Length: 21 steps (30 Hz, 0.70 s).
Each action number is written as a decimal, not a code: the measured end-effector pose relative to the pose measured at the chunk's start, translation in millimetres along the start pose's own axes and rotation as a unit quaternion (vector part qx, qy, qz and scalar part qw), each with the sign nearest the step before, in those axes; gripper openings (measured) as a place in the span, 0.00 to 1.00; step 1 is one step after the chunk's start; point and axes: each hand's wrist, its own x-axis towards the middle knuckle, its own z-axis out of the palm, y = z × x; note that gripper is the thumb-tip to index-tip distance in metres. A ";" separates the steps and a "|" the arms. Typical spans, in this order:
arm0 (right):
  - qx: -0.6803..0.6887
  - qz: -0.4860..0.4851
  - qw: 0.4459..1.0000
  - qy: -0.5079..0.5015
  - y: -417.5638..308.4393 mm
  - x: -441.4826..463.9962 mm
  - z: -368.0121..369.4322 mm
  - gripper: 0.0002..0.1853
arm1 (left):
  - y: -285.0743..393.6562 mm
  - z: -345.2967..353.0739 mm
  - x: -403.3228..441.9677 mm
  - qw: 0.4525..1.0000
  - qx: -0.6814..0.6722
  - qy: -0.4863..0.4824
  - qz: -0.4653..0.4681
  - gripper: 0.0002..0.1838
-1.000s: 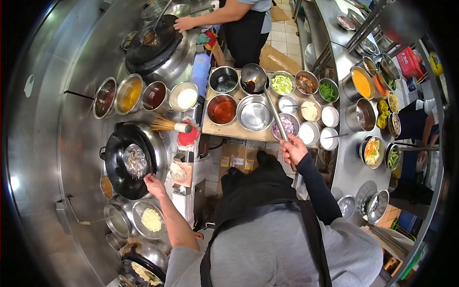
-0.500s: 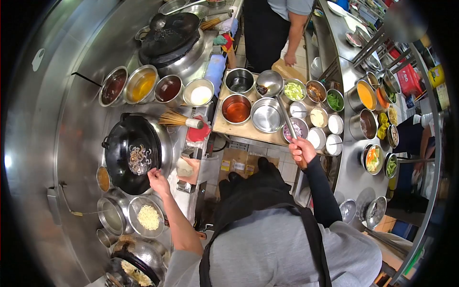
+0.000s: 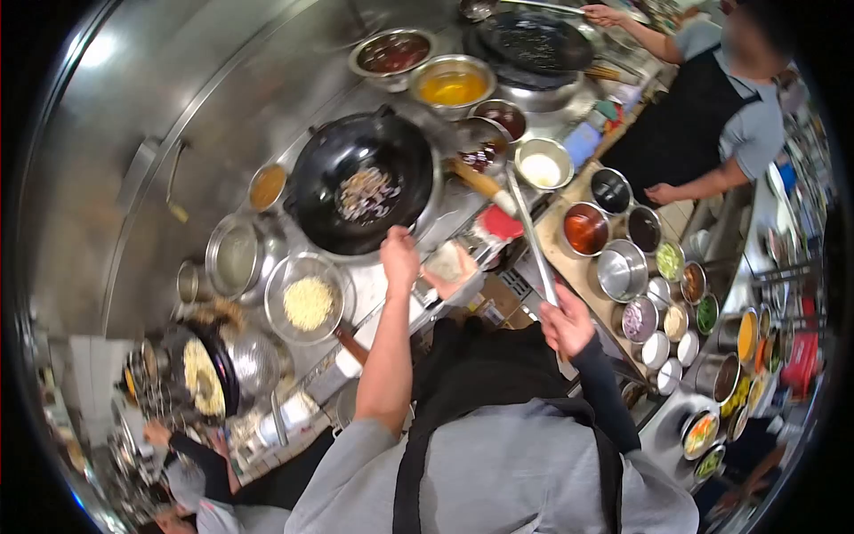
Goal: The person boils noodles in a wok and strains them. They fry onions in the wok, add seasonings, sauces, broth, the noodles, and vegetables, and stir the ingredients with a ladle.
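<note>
My left hand (image 3: 399,258) is closed at the near rim of a black wok (image 3: 311,191). Sliced onion-like pieces (image 3: 366,194) lie in the bottom of the wok. In my right hand (image 3: 567,322) is the long handle of a metal ladle (image 3: 481,145), its bowl holding dark sauce. The ladle bowl hangs beside a bowl of dark red sauce (image 3: 501,118) and left of a bowl of white powder (image 3: 541,167). A bamboo brush (image 3: 485,189) lies to the right of the wok, partly crossed by the ladle shaft.
Noodles sit in a strainer (image 3: 310,303) left of my left forearm. Pots and ingredient bowls crowd a wooden board (image 3: 578,278) at right. A co-worker (image 3: 694,116) holds a ladle at another wok (image 3: 534,44). Other people's arms show at lower left.
The view has turned toward the left. The ladle has swung from the pots on the board to the sauce bowls by the wok. The co-worker's hand is now on a ladle.
</note>
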 end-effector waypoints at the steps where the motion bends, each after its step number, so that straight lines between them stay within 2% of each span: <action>1: -0.024 -0.004 0.999 -0.036 1.6 20.9 18.3 0.15 | 3.2 -0.7 2.6 0.999 0.041 -0.007 0.003 0.09; 3: -0.072 0.022 0.986 -0.151 1.1 87.1 44.9 0.10 | 10.9 -11.4 8.4 0.997 -0.006 -0.068 -0.035 0.10; 5: -0.059 0.096 0.969 -0.221 41.8 194.7 64.4 0.09 | 37.2 -33.6 -1.4 0.995 -0.012 -0.086 -0.053 0.14; 6: -0.283 -0.091 0.949 -0.103 67.1 222.6 89.9 0.11 | 38.2 -36.9 -12.5 0.999 0.025 -0.009 0.042 0.15; 7: -0.477 -0.267 0.837 0.027 83.2 237.9 119.7 0.13 | 35.8 -41.2 -28.8 0.987 0.063 0.063 0.135 0.17; 9: -0.450 -0.153 0.879 0.045 66.2 238.5 157.1 0.16 | 28.4 -53.1 -62.1 0.997 -0.074 -0.027 0.006 0.18; 10: -0.470 -0.157 0.868 0.034 62.2 238.5 165.4 0.17 | 32.6 -66.5 -77.7 0.983 -0.122 -0.093 -0.099 0.17; 11: -0.399 -0.064 0.914 -0.028 50.7 237.3 166.4 0.17 | 36.9 -79.5 -95.9 0.951 -0.168 -0.159 -0.203 0.16; 13: -0.233 0.117 0.955 -0.144 22.3 240.9 162.0 0.17 | 11.1 -77.4 -131.4 0.936 -0.186 -0.174 -0.242 0.13; 15: -0.270 0.015 0.958 -0.098 30.4 246.1 157.5 0.17 | -11.8 -75.4 -162.0 0.911 -0.247 -0.171 -0.283 0.11; 17: -0.450 -0.181 0.874 -0.010 42.4 242.5 162.5 0.17 | -16.7 -73.4 -170.3 0.894 -0.280 -0.173 -0.304 0.10; 18: -0.470 -0.143 0.869 0.059 42.5 236.5 175.0 0.16 | -15.1 -75.4 -171.6 0.893 -0.281 -0.175 -0.304 0.10; 21: -0.470 -0.153 0.869 0.000 58.0 241.7 172.8 0.16 | -3.5 -77.6 -155.3 0.899 -0.288 -0.175 -0.278 0.09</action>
